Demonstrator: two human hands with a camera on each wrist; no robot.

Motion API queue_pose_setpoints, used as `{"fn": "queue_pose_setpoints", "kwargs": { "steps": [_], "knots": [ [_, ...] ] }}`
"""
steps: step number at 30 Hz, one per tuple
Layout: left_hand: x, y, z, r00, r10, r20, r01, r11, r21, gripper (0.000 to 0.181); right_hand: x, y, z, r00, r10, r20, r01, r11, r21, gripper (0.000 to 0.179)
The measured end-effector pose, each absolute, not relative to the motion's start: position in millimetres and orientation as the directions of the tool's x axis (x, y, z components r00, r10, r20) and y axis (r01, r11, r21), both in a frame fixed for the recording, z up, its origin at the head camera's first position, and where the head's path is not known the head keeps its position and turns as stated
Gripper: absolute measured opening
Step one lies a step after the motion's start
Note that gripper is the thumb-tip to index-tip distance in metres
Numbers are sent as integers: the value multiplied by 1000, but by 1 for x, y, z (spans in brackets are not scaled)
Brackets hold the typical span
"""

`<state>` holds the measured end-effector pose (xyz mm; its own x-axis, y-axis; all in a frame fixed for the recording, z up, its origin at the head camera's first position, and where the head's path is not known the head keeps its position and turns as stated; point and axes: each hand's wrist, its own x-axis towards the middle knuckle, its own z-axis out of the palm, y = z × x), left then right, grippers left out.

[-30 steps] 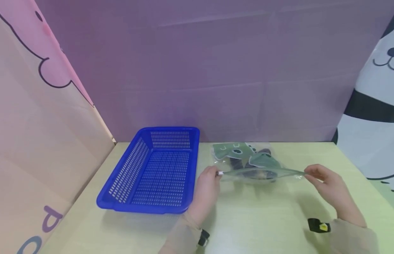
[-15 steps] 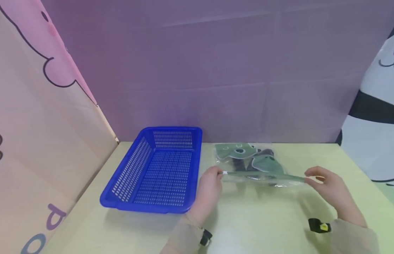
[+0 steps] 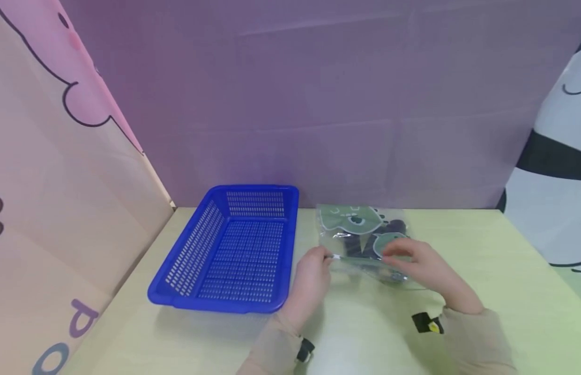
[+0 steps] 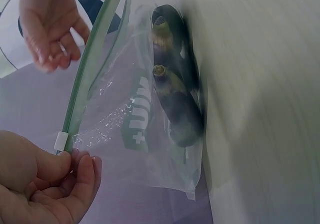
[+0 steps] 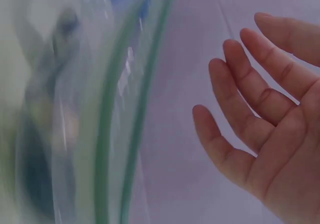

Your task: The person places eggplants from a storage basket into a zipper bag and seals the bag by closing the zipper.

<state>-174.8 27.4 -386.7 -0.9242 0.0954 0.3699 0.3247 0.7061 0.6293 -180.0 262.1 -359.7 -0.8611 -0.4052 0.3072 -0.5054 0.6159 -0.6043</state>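
Observation:
A clear zip bag [image 3: 331, 240] with green print stands on the table, its green zip strip [image 4: 82, 78] toward me. Inside lie dark purple eggplants [image 4: 177, 108] with pale stem ends, along the bag's bottom. My left hand [image 3: 311, 278] pinches the bag's left top corner, right at the white slider [image 4: 61, 141]. Two green edges of the mouth stand apart in the right wrist view. My right hand [image 3: 426, 268] hovers by the middle of the mouth, fingers [image 5: 245, 103] loosely bent and holding nothing; a gap shows between them and the zip edge.
To the left of the bag sits a blue plastic basket [image 3: 290, 250] with perforated walls and nothing in it. A purple cloth [image 3: 342, 104] hangs behind the pale table [image 3: 459, 229]. Printed panels, one with a panda [image 3: 548, 208], rise at both sides.
My right hand has let go of the bag's right corner and moved left over the mouth. The zip strip, pulled straight half a second ago, now sags at its right end. The left hand stays put.

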Motion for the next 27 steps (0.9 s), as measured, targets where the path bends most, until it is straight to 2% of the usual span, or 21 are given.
{"fn": "queue_pose_setpoints", "kwargs": {
  "steps": [4, 10, 16, 27],
  "knots": [
    [-174, 28, -386, -915, 102, 390, 344, 702, 624, 6, -186, 236, -360, -824, -466, 323, -558, 569, -604, 13],
    [-174, 29, -386, -912, 103, 396, 351, 697, 626, 6, -195, 209, -366, -785, -520, 337, -607, 536, -587, 19],
    [-175, 29, -388, -914, 113, 390, 352, 702, 619, 5, -201, 198, -370, -772, -533, 347, -631, 571, -526, 16],
    [-176, 29, -390, -896, 126, 426, 387, 692, 609, 6, -203, 190, -368, -784, -524, 333, -617, 602, -507, 8]
  ]
}}
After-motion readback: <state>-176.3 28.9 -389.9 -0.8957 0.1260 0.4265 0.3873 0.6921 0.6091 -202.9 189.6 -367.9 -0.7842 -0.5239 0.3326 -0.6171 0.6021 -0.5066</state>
